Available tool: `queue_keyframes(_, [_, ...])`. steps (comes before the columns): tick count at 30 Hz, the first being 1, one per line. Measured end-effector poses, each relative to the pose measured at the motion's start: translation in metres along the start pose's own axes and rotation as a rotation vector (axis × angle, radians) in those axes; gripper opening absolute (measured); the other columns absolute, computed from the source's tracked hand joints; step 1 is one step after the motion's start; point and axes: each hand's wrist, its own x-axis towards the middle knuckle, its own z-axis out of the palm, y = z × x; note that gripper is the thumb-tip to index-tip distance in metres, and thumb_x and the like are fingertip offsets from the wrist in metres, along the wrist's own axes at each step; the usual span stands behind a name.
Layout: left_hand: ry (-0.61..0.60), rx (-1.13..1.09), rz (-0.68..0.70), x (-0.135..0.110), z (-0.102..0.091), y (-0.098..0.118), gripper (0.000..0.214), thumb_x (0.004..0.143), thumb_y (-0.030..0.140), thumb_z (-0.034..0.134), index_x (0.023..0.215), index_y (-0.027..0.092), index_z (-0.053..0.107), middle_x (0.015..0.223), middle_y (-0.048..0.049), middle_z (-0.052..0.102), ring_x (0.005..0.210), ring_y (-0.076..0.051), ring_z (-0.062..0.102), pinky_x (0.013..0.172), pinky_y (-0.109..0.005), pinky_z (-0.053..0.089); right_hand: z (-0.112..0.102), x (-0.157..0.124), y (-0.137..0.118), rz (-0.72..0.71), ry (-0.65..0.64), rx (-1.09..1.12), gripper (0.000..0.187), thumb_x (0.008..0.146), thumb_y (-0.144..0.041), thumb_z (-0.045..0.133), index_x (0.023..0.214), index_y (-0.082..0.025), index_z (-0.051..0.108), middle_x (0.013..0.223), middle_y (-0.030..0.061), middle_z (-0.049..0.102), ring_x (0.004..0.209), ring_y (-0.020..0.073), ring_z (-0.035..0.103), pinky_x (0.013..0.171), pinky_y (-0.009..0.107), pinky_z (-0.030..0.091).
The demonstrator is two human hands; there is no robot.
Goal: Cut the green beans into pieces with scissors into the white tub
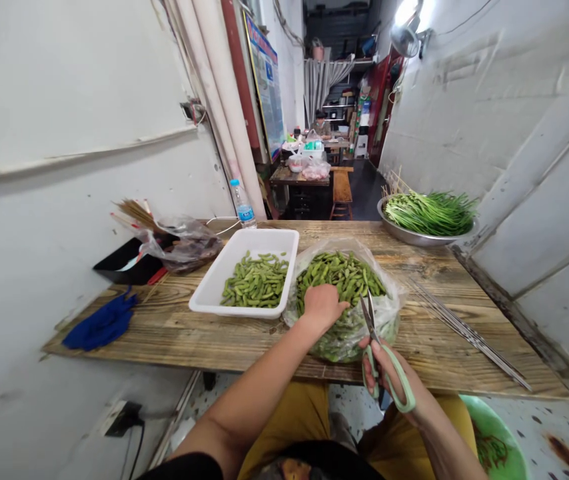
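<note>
My left hand (323, 304) reaches down onto the green soybean pods (339, 270) in a clear plastic bag (393, 300), knuckles up. Its thumb points right and the other fingers curl under, so whatever they hold is hidden. In my right hand (389, 373) are scissors (372, 323) with pale green handles, blades parted and pointing up, over the bag's right side. Left of the bag stands a white plastic tub (208, 301) with more soybean pods (257, 280) on its bottom.
A steel bowl of green chives (429, 213) stands at the back right, metal skewers (469, 333) at the right. Leftward are a blue cloth (102, 325), a black box (119, 267) and a water bottle (244, 208). A green basin (502, 433) is on the floor; a person (321, 125) sits far back.
</note>
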Motion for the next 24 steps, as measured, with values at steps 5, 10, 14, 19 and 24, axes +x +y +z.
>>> queue_keyframes(5, [-0.073, -0.031, 0.019, 0.003, -0.005, -0.002, 0.025, 0.067, 0.021, 0.065, 0.044, 0.019, 0.054, 0.046, -0.001, 0.049, 0.063, -0.018, 0.054, 0.066, -0.026, 0.037, 0.0, -0.001, 0.0, -0.02, 0.0, -0.051, 0.04, 0.081, -0.06, 0.05, 0.085, -0.02, 0.053, 0.064, -0.0023, 0.051, 0.051, 0.0121, 0.049, 0.049, 0.026, 0.043])
queue_keyframes(10, [-0.182, -0.373, 0.025, -0.005, -0.019, -0.014, 0.026, 0.079, 0.034, 0.053, 0.071, 0.016, 0.069, 0.063, -0.002, 0.065, 0.06, -0.013, 0.051, 0.06, -0.021, 0.036, 0.005, 0.002, -0.005, -0.037, 0.002, -0.158, 0.042, 0.08, -0.061, 0.051, 0.079, -0.02, 0.051, 0.06, -0.0037, 0.049, 0.049, 0.0108, 0.049, 0.048, 0.024, 0.042])
queue_keyframes(14, [-0.269, -0.551, -0.153, -0.014, -0.028, -0.013, 0.04, 0.076, 0.05, 0.056, 0.076, 0.012, 0.07, 0.045, 0.003, 0.05, 0.042, -0.007, 0.031, 0.045, -0.02, 0.023, 0.011, 0.005, -0.011, -0.07, -0.012, -0.206, 0.043, 0.079, -0.061, 0.052, 0.089, -0.02, 0.052, 0.06, -0.0046, 0.049, 0.047, 0.0101, 0.045, 0.044, 0.023, 0.039])
queue_keyframes(19, [-0.361, -0.624, -0.218, -0.021, -0.038, -0.005, 0.052, 0.066, 0.063, 0.061, 0.07, 0.011, 0.065, 0.038, 0.0096, 0.028, 0.038, -0.004, 0.019, 0.043, -0.022, 0.011, 0.014, 0.009, -0.015, -0.082, -0.068, -0.223, 0.04, 0.08, -0.057, 0.054, 0.094, -0.02, 0.052, 0.06, -0.0057, 0.048, 0.046, 0.0089, 0.044, 0.043, 0.022, 0.038])
queue_keyframes(24, [-0.485, -0.632, -0.186, -0.023, -0.043, -0.003, 0.046, 0.066, 0.058, 0.063, 0.068, 0.012, 0.06, 0.045, 0.0091, 0.03, 0.04, -0.003, 0.019, 0.042, -0.021, 0.01, 0.013, 0.01, -0.021, -0.089, -0.047, -0.231, 0.035, 0.077, -0.054, 0.061, 0.084, -0.021, 0.054, 0.046, -0.0086, 0.04, 0.037, 0.0072, 0.036, 0.036, 0.02, 0.03])
